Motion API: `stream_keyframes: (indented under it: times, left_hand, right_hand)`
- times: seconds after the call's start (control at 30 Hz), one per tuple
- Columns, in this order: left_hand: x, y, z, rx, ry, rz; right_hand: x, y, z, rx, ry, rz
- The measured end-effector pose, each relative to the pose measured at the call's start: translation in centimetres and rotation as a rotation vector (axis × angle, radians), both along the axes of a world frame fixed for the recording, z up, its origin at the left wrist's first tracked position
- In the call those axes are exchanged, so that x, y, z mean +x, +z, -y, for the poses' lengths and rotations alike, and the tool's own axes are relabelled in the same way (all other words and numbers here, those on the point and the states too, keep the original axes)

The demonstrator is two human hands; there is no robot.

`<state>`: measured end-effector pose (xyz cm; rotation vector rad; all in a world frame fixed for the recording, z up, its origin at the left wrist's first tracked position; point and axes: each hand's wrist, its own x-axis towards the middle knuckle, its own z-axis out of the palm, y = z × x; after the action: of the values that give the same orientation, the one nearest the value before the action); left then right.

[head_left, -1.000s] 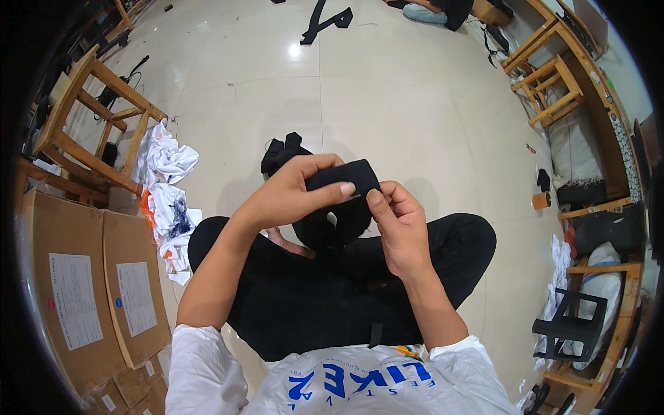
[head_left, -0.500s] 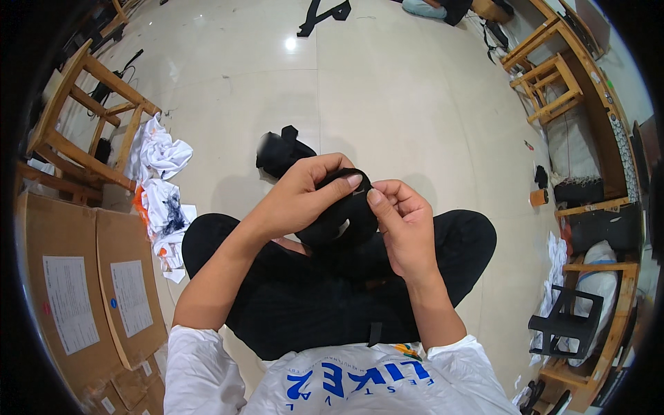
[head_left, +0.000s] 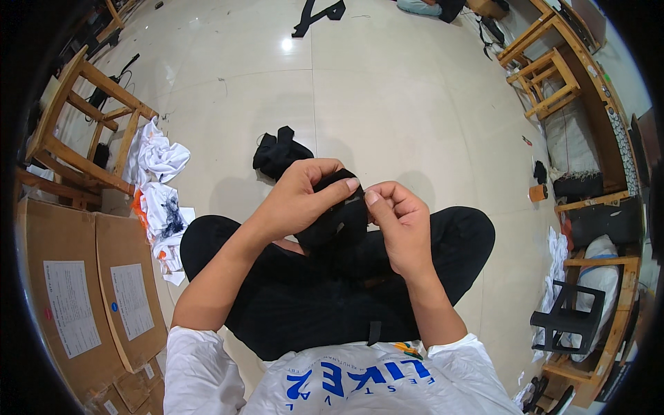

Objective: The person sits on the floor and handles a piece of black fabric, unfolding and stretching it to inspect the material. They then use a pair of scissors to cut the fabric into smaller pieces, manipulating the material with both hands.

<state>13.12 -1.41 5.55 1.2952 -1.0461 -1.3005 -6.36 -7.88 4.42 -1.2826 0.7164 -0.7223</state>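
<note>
A dark black cloth piece (head_left: 325, 225) is held up over my crossed legs, with a small pale slit showing on its face. My left hand (head_left: 304, 197) is closed round its upper edge, the thumb laid on top and the fingers behind. At the cloth's right edge, my right hand (head_left: 401, 225) pinches with thumb and forefinger; the exact point of the pinch is hard to make out. Just beyond my left hand, a crumpled black cloth bundle (head_left: 280, 153) lies on the floor.
On the left stand a wooden stool (head_left: 104, 86), crumpled white cloths (head_left: 162, 155) and cardboard boxes (head_left: 66, 242). A black strap (head_left: 315, 17) lies far ahead on the tiled floor (head_left: 387, 90). A black plastic stool (head_left: 570, 318) and wooden shelving (head_left: 602, 263) line the right.
The cloth's upper edge has tilted and shifted slightly left, and its slit looks narrower. Both hands keep nearly the same place, the right one a little lower and to the left.
</note>
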Motion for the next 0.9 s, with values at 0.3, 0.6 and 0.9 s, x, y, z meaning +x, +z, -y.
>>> stream_keyframes:
  times: [0.3,0.6,0.9]
  left_hand:
    - [0.02,0.16,-0.06,0.019,0.003,-0.040]
    - [-0.12,0.18,0.08,-0.031,-0.003,-0.033]
    - [-0.04,-0.01,0.00,0.033,-0.087,-0.089]
  right_hand:
    - [-0.07,0.79,-0.03,0.179,-0.014,0.070]
    - [0.00,0.37,-0.09,0.073,0.008,0.018]
    - [-0.05,-0.04,0.02,0.096,0.021,0.070]
